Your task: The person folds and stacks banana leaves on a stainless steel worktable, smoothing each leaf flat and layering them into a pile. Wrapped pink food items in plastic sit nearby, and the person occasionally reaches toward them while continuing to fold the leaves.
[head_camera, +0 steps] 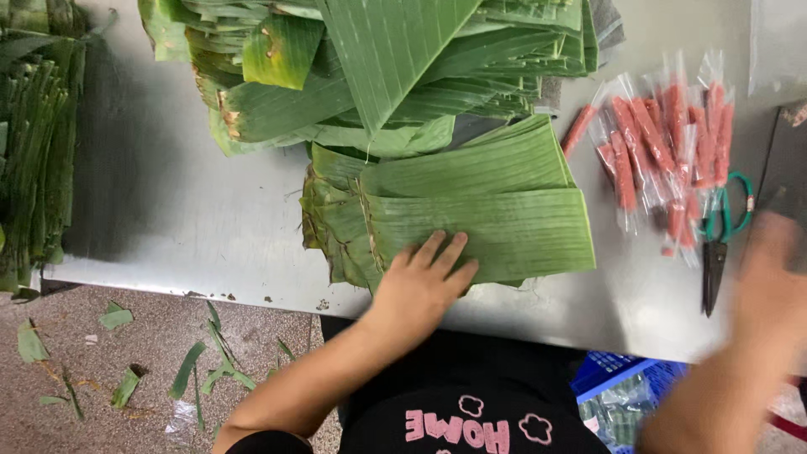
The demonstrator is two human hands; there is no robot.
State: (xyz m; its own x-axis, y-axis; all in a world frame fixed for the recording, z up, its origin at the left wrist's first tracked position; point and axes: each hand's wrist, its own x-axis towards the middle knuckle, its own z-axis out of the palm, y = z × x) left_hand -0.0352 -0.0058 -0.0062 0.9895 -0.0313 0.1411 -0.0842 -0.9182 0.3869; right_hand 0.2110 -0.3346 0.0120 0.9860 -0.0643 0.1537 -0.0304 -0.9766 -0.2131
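Left hand (424, 282) flat on banana leaf stack (496, 219); blurred right hand (769, 290) near scissors (719, 244)

**Clear sausage packets at two o'clock**

A loose heap of clear plastic packets (664, 151), each long and narrow with a red-orange sausage stick inside, lies at two o'clock on the grey metal table (168, 210). No labels, signs or screens show.

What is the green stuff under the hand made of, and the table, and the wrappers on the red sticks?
The green sheets under the left hand look like real plant leaves: fine parallel ribs, brown torn edges. The table seems metal, grey with a dull shine. The wrappers look like thin clear plastic, glossy and crinkled.
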